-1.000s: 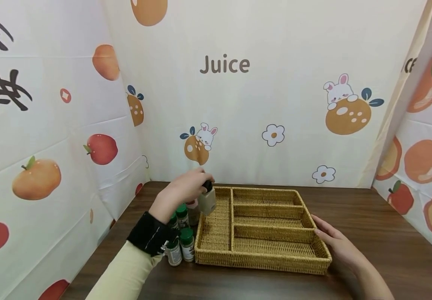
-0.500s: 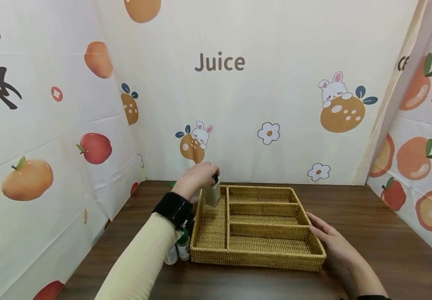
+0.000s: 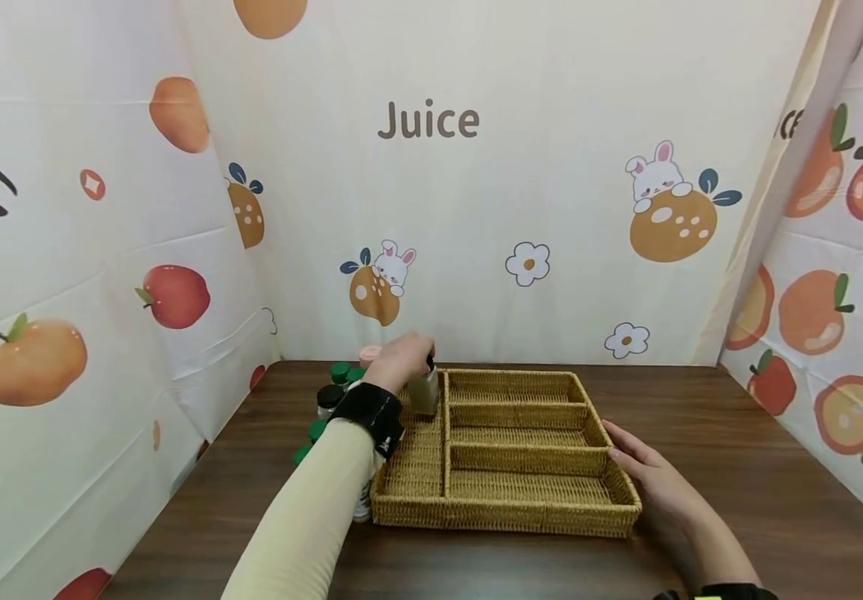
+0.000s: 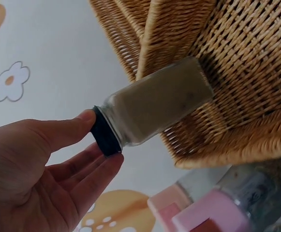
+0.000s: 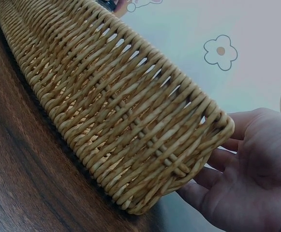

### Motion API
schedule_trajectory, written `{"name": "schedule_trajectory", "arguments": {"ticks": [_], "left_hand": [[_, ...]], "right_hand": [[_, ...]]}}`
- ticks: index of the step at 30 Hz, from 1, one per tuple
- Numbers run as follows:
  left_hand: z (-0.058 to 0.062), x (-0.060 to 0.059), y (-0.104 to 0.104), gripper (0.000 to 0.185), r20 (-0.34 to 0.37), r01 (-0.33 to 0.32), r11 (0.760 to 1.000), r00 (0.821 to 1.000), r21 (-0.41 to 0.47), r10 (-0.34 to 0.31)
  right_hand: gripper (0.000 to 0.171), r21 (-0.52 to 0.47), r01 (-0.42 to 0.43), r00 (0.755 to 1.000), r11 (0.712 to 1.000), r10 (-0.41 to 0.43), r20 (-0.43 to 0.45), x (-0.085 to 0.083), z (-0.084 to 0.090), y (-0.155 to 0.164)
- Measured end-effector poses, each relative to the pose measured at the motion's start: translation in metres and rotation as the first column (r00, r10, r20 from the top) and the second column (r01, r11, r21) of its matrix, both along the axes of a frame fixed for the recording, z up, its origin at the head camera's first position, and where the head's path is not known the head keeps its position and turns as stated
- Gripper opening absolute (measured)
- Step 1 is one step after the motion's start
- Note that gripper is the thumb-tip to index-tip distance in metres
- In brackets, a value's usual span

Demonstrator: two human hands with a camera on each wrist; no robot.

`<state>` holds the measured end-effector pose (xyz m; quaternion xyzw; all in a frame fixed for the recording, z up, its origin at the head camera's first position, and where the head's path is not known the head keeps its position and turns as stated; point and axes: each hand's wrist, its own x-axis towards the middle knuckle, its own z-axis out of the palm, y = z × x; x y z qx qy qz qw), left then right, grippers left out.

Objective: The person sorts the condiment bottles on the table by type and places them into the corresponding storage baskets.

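Observation:
My left hand (image 3: pixel 401 360) pinches the black cap of a square glass spice jar (image 4: pixel 159 99) filled with beige powder, thumb on one side and fingertips on the other. The jar's base sits down inside the far part of the long left compartment of a wicker tray (image 3: pixel 506 512). On the tray's right side, my right hand (image 3: pixel 652 475) rests with its fingers against the outer wall and rim. The right wrist view shows this right palm turned toward the camera, the fingers reaching partly behind the woven corner.
Along the tray's left side stand several spice jars with green caps (image 3: pixel 340 372), partly hidden by the left sleeve. A black-capped jar (image 3: pixel 330 397) and jars with pink caps (image 4: pixel 213 212) are among them. Dividers (image 3: pixel 521 408) split the tray; a printed curtain (image 3: pixel 551 167) hangs behind the wooden table.
My left hand has carried the jar rightward from above the tray's left edge and down into the left compartment. The right hand stays at the tray's side. The head view has shifted slightly.

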<state>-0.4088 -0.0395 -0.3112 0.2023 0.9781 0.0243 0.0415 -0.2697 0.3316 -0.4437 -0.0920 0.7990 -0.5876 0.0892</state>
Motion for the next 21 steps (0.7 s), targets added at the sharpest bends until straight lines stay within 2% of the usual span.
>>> {"name": "schedule_trajectory", "arguments": {"ticks": [9, 16, 21], "left_hand": [[-0.018, -0.003, 0.009, 0.018, -0.015, -0.079, 0.995, 0.997, 0.052, 0.080], [-0.017, 0.000, 0.016, 0.014, -0.043, -0.095, 0.992, 0.994, 0.088, 0.099], [-0.017, -0.002, 0.011, 0.021, -0.011, -0.121, 0.984, 0.992, 0.132, 0.123]], "right_hand": [[0.067, -0.028, -0.014, 1.000, 1.000, 0.014, 0.003, 0.000, 0.001, -0.001], [0.065, -0.003, 0.006, 0.998, 1.000, -0.006, -0.058, 0.000, 0.000, -0.001], [0.064, -0.001, 0.004, 0.999, 1.000, -0.004, -0.048, 0.000, 0.000, 0.000]]}}
